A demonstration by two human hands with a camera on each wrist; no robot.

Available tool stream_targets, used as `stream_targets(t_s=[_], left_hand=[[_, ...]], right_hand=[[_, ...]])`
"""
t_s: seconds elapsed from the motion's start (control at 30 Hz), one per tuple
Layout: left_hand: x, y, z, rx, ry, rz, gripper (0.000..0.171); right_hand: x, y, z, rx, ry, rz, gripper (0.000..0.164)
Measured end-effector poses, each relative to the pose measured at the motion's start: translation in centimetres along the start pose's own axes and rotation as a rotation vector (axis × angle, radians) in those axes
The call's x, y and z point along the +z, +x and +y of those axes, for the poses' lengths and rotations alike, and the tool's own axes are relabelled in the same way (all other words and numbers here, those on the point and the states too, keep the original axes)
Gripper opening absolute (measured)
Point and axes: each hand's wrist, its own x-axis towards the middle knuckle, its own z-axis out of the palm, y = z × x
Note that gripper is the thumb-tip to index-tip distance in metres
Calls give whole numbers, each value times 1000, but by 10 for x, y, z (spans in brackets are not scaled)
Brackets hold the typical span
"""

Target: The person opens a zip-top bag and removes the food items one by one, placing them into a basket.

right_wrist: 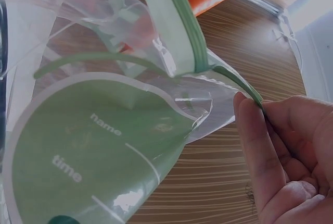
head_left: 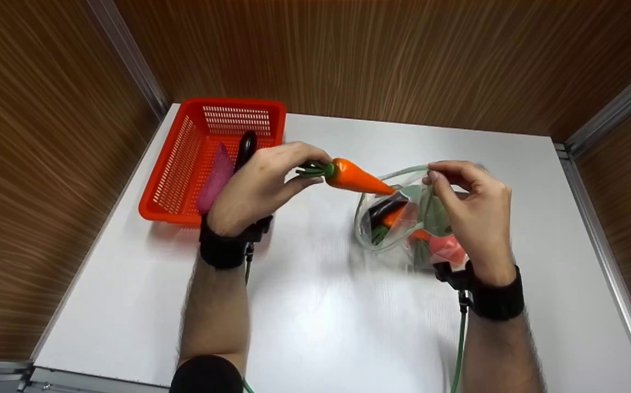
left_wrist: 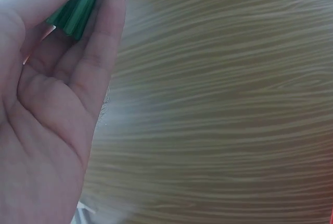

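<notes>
My left hand (head_left: 269, 185) pinches an orange toy carrot (head_left: 356, 177) at its green top, and the tip points right over the mouth of a clear zip bag (head_left: 367, 240). In the left wrist view the carrot's green stems (left_wrist: 78, 13) lie between thumb and fingers. My right hand (head_left: 476, 204) pinches the bag's green-edged rim, holding the mouth apart. A green label (right_wrist: 93, 146) reading "name" and "time" shows in the right wrist view. Inside the bag are a dark eggplant (head_left: 384, 210), orange pieces with green tops and a pinkish-red item (head_left: 446, 250).
A red plastic basket (head_left: 162, 164) stands at the back left of the white table (head_left: 315, 327). It holds a purple-pink sweet potato-like piece (head_left: 217, 180) and a dark eggplant (head_left: 246, 146). Wood-patterned walls (head_left: 359, 60) enclose the back and sides. Green cables run from both wrists.
</notes>
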Motion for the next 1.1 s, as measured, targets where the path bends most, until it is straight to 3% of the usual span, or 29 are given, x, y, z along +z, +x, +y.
stream_targets(t_s=[0.3, 0.6, 0.9, 1.1], left_hand=[[-27, -19, 0, -53, 24, 106, 34], [-41, -28, -9, -144, 60, 162, 37], [-52, -38, -25, -386, 145, 251, 41], [-59, -40, -36, -547, 180, 264, 39]], right_hand=[[-1, 1, 1, 3, 3, 4, 15], [-2, 2, 2, 6, 11, 19, 14], [-4, 2, 2, 19, 0, 14, 14], [-4, 3, 2, 18, 8, 18, 14]])
